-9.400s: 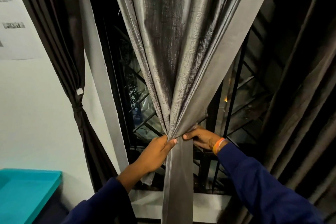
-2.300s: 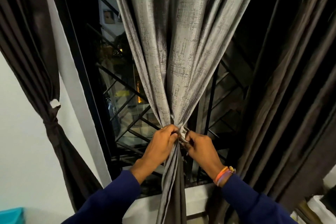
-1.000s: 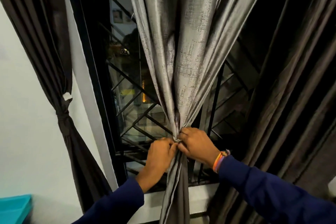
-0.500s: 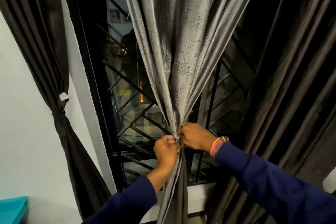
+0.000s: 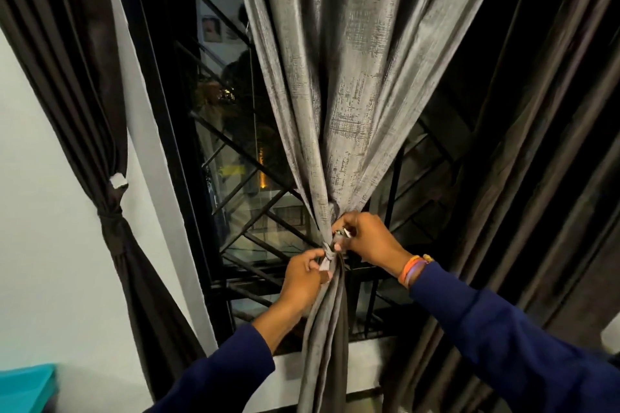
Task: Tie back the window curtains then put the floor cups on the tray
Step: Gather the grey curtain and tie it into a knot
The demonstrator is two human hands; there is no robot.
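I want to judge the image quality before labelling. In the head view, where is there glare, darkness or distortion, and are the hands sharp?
Head view: sheen glares on the grey curtain; the dark curtain on the right loses detail in shadow; the window glass shows reflections and night lights; straight edges bend from the wide angle; the left hand and right hand at the tie look slightly soft.

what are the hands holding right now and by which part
Both pinch the tie-back cinching the grey curtain at its gathered waist: left hand on the loose end below the knot, right hand on the end beside it.
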